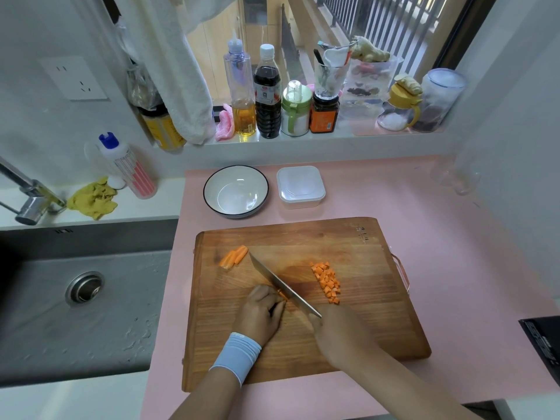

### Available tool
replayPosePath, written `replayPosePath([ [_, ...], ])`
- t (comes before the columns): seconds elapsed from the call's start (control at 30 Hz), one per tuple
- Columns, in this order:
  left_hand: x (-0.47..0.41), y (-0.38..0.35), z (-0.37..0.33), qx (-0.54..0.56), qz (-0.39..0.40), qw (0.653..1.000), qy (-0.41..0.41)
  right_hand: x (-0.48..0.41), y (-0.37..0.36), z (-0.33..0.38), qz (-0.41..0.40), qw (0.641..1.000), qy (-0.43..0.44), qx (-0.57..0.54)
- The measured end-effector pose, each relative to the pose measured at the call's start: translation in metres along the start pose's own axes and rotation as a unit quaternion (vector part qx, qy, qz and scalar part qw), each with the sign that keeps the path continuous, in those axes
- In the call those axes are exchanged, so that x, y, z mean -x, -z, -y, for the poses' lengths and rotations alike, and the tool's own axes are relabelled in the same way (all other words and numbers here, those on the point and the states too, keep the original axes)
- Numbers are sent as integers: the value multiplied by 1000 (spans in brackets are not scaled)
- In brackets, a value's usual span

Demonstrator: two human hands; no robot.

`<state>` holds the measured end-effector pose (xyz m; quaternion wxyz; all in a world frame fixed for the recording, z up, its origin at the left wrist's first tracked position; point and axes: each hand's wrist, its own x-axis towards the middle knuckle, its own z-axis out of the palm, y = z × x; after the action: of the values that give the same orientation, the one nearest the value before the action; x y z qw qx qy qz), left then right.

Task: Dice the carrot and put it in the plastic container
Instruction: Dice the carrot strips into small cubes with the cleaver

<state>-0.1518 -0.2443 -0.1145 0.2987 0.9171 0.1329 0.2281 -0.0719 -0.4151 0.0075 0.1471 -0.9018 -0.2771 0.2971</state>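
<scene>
On the wooden cutting board point(348, 328) my left hand point(262, 313) presses down on carrot strips point(282, 295), mostly hidden under the fingers. My right hand point(339, 331) grips the handle of a knife point(281, 284), whose blade rests against the strips beside my left fingertips. A pile of diced carrot point(327, 281) lies on the board to the right of the blade. Uncut carrot sticks point(233, 256) lie at the board's far left. The plastic container point(300, 186), with its lid on, stands behind the board.
A white bowl with a dark rim point(235, 191) stands left of the container. The sink point(88, 286) and tap point(30, 195) are at the left. Bottles and jars line the windowsill point(272, 137). A dark object point(542, 341) lies at the right edge.
</scene>
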Motion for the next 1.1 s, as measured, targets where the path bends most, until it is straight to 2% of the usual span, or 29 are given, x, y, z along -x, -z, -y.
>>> replayPosePath([
  [0.43, -1, 1, 1, 15, 17, 1000, 13, -18, -3, 4, 33, 998, -55, 4],
  [0.67, -4, 17, -4, 97, -36, 991, 90, -20, -4, -1, 33, 998, -56, -14],
  [0.9, 7, 12, 0, 23, 21, 1000, -5, -15, -4, 3, 20, 999, -40, -6],
  [1.1, 6, 8, 3, 10, 18, 1000, -5, -5, -9, 8, -11, 999, -28, 45],
])
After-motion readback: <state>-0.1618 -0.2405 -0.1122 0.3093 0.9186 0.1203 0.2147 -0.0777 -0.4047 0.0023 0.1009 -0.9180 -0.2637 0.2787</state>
